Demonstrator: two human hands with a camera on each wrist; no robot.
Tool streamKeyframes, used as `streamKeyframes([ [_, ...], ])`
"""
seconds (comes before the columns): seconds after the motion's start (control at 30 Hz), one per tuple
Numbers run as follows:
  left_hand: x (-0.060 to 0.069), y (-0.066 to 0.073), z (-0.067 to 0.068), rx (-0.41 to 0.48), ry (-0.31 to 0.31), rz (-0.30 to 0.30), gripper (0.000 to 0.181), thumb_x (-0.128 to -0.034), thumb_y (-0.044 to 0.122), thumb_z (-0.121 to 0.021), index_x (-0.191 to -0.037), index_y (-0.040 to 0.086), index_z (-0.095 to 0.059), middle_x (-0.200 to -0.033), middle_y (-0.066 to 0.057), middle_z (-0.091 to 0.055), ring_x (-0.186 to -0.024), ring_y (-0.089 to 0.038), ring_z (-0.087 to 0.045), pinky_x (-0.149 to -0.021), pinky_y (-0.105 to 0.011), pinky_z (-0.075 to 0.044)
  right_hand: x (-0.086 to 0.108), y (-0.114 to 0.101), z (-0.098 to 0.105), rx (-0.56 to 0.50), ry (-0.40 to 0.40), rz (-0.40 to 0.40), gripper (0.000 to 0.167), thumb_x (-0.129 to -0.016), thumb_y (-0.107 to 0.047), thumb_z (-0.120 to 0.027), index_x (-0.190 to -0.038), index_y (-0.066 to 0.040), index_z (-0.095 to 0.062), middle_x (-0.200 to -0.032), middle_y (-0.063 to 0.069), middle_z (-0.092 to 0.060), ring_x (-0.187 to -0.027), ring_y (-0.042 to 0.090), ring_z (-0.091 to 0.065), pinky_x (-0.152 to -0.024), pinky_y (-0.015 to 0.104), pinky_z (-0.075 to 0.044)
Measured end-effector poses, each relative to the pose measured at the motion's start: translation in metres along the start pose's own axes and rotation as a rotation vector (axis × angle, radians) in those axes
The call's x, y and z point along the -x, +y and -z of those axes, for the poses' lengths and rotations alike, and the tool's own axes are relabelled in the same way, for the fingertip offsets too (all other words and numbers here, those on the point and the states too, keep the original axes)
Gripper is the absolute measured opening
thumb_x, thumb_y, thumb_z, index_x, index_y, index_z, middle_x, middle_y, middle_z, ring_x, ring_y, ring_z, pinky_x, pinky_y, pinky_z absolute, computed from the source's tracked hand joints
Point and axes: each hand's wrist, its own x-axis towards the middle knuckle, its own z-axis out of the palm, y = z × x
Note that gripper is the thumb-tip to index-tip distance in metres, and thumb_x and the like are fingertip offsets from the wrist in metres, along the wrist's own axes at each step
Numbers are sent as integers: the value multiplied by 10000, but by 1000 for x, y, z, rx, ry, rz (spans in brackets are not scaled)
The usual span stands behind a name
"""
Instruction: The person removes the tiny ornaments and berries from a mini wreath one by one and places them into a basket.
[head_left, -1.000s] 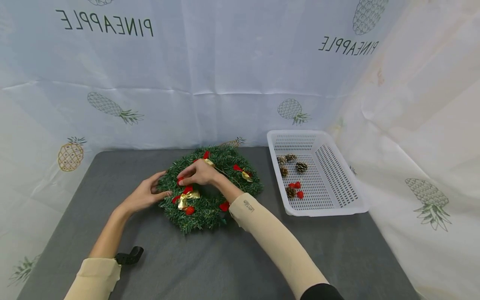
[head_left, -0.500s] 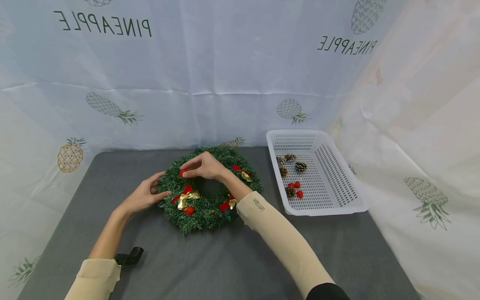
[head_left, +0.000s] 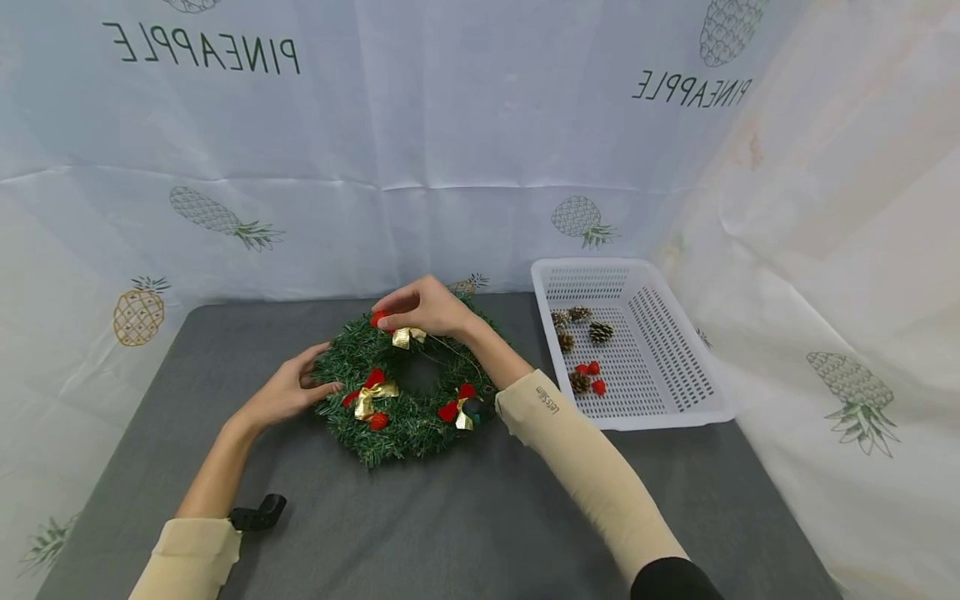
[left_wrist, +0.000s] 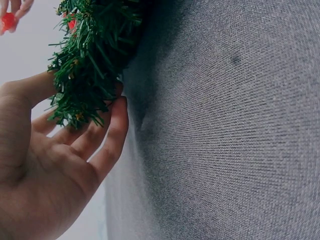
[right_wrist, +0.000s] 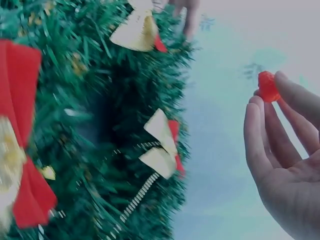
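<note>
A green Christmas wreath (head_left: 408,437) with red-and-gold bows (head_left: 373,393) lies on the dark grey table. My left hand (head_left: 287,392) holds its left edge; in the left wrist view the thumb is on one side of the needles and the curled fingers (left_wrist: 117,130) on the other. Between thumb and fingertips, my right hand (head_left: 435,310) pinches a small red berry-like ornament (right_wrist: 268,86). It is above the far side of the wreath, near another bow (head_left: 407,336); in the right wrist view the ornament is apart from the needles. A similar red ornament (head_left: 378,421) sits on the wreath's near left.
At the right of the table stands a white perforated plastic basket (head_left: 671,421) with several pine cones (head_left: 601,332) and a few red ornaments (head_left: 597,387). A pineapple-print curtain (head_left: 420,225) hangs behind the table. A black strap device (head_left: 258,512) is at the left wrist.
My right hand has moved away and rightward, from the wreath's left side to over its far side, with the red ornament in its fingers. The left hand has stayed in place.
</note>
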Motion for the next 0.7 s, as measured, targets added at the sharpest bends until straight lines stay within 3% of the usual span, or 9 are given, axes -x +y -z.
streamKeyframes([
  [0.23, 0, 1, 0, 1, -3, 10, 861, -1068, 207, -711, -1699, -80, -201, -1725, -427, -202, -1481, -694, -384, -1146, -797, -427, 16, -11, 27, 23, 50, -3, 326, -1027, -166, -776, -1337, -65, -780, -1303, 133, -806, -1313, 261, -720, -1066, 366, -615],
  [0.37, 0, 1, 0, 2, -4, 5, 862, -1067, 204, -713, -1698, -82, -201, -1721, -431, -208, -1471, -685, -409, -1133, -790, -445, 25, -11, 44, 8, 73, -18, 336, -1031, -160, -771, -1352, -60, -770, -1318, 144, -798, -1281, 281, -739, -1109, 450, -601],
  [0.7, 0, 3, 0, -6, -4, 7, 860, -1068, 201, -710, -1696, -87, -198, -1719, -439, -199, -1480, -684, -392, -1135, -793, -440, 52, -9, 81, 36, 136, -39, 337, -1024, -178, -779, -1346, -79, -775, -1308, 128, -804, -1261, 271, -754, -1104, 414, -602],
])
